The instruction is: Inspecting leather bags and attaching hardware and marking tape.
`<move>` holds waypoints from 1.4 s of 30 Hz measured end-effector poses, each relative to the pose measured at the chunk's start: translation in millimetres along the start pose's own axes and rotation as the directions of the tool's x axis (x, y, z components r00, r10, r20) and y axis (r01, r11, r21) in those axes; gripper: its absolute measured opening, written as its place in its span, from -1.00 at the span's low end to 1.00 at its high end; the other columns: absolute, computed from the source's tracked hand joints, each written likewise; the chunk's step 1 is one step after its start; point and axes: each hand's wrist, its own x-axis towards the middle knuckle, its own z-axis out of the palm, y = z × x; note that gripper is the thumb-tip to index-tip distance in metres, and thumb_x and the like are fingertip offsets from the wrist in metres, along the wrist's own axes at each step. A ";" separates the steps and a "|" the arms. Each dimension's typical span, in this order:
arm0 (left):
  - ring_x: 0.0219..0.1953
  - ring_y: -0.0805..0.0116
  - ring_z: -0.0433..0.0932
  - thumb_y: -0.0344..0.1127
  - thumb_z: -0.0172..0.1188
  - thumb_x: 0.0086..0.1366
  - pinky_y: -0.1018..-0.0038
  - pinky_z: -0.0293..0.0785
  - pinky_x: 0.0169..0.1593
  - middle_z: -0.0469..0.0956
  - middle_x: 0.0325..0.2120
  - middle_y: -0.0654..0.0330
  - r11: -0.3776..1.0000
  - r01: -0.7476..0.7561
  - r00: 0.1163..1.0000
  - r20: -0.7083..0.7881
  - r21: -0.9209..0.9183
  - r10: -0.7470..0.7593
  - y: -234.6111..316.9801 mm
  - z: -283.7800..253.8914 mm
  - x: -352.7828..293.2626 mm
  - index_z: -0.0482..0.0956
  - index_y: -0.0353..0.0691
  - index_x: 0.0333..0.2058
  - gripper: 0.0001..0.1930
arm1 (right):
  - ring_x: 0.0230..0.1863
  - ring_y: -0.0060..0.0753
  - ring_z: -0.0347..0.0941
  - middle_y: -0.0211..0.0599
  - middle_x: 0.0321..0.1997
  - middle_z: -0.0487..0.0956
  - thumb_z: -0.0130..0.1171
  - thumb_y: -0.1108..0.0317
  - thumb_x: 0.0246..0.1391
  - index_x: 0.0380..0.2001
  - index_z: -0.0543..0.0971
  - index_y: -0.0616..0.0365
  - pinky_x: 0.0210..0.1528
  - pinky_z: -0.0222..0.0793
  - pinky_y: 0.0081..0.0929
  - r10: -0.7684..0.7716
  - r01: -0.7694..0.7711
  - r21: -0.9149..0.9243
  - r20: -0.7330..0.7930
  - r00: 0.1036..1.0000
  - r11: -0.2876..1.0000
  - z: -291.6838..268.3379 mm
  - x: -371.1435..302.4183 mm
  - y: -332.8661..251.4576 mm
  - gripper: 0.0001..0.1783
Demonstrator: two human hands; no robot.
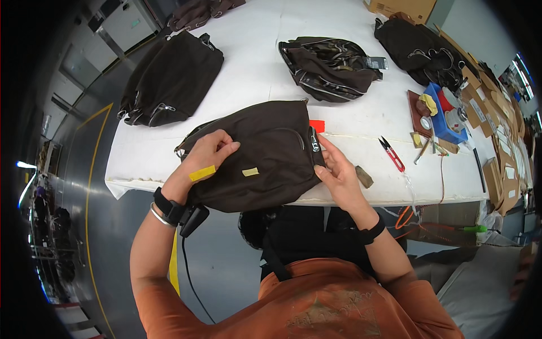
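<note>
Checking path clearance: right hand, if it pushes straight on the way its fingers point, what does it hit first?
The right hand points up-left, fingertips already on the dark brown bag beside its zipper pull; it would likely meet that bag at once.

Bright, even overhead light, soft shadows, sharp centre; fisheye bending and dark vignette at the rim.
</note>
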 end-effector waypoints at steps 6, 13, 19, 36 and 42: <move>-0.44 0.61 0.34 -0.24 0.19 0.28 0.64 0.30 -0.33 0.44 -0.54 0.35 0.954 0.011 0.997 -0.075 -0.298 -0.035 26.9 -28.2 -10.3 0.49 -0.33 -0.37 -0.77 | -0.09 -0.56 0.38 -0.33 -0.11 0.46 -0.04 0.65 0.12 0.30 0.13 0.20 -0.03 0.31 -0.60 -0.044 0.044 0.063 -0.001 0.999 0.997 -3.4 1.3 -17.6 -0.34; -0.53 0.42 0.46 -0.18 0.10 0.34 0.51 0.38 -0.38 0.50 -0.61 0.18 0.977 0.189 0.921 -0.328 -0.096 -0.211 -13.9 -22.3 -64.2 0.51 -0.28 -0.22 -0.75 | -0.33 -0.60 0.43 -0.34 -0.34 0.54 0.15 0.40 0.12 0.20 0.28 0.31 -0.23 0.35 -0.61 0.034 -0.050 -0.204 -0.081 0.996 0.978 -17.8 9.7 -4.0 -0.42; -0.44 -0.06 0.55 -0.03 -0.02 0.38 0.27 0.43 -0.30 0.51 -0.62 -0.06 0.875 0.483 0.790 -0.409 -0.047 -0.458 -6.0 -3.4 -94.4 0.34 -0.28 0.01 -0.57 | -0.47 -0.18 0.51 -0.06 -0.51 0.55 0.08 0.17 0.19 0.08 0.38 0.36 -0.36 0.39 -0.37 -0.137 -0.024 -0.669 -0.187 0.973 0.743 3.8 26.9 -12.5 -0.48; -0.58 0.73 0.05 -0.37 -0.02 0.38 0.73 -0.04 -0.46 0.28 -0.66 0.48 0.798 0.007 0.758 -0.518 -0.603 -0.398 -4.2 34.4 -111.7 0.19 -0.15 0.24 -0.53 | -0.07 -0.66 0.36 -0.33 -0.05 0.50 -0.07 0.32 0.30 0.17 0.33 0.33 0.03 0.24 -0.68 -0.172 0.214 0.152 -0.250 0.953 0.965 15.9 19.2 -18.2 -0.57; -0.52 0.76 0.26 -0.35 -0.04 0.40 0.79 0.15 -0.40 0.47 -0.52 0.40 0.733 -0.105 0.754 -0.534 -0.672 -0.381 11.1 36.2 -113.2 0.15 -0.18 0.25 -0.53 | -0.38 -0.83 0.21 -0.61 -0.43 0.39 -0.05 0.30 0.29 0.19 0.32 0.28 -0.24 0.17 -0.84 -0.206 0.211 -0.003 -0.229 0.951 0.977 6.0 8.9 -28.7 -0.54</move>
